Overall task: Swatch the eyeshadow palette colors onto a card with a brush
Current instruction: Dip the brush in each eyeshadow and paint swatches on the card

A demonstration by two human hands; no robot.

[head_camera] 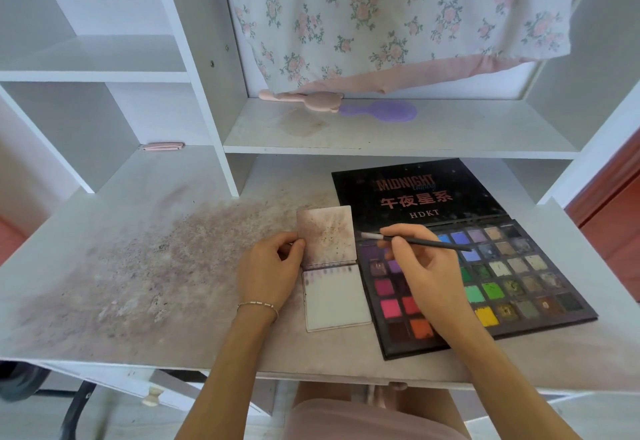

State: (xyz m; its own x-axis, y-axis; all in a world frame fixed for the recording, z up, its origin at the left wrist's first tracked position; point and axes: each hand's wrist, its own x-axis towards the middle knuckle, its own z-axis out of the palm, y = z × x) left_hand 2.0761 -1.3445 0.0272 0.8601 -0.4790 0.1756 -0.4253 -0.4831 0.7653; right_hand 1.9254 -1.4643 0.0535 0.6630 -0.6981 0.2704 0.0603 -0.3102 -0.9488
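Observation:
A black eyeshadow palette (512, 277) lies open on the desk's right side, its pans in several colours and its lid (415, 193) folded back flat. Left of it lies a white card pad (337, 297) with a faint row of small swatches along its top edge; its stained cover (327, 235) is flipped up. My left hand (270, 273) pinches the cover's left edge. My right hand (426, 273) hovers over the palette's left pans, holding a thin black brush (433, 243) whose pale tip points left, just beside the cover's right edge.
The white desk top (138, 259) is dusted with purplish powder across its left and middle. A shelf behind carries a pink brush (304, 99) and a purple brush (384, 111); a floral cloth (398, 13) hangs above. A small pink item (162, 146) lies in the left cubby.

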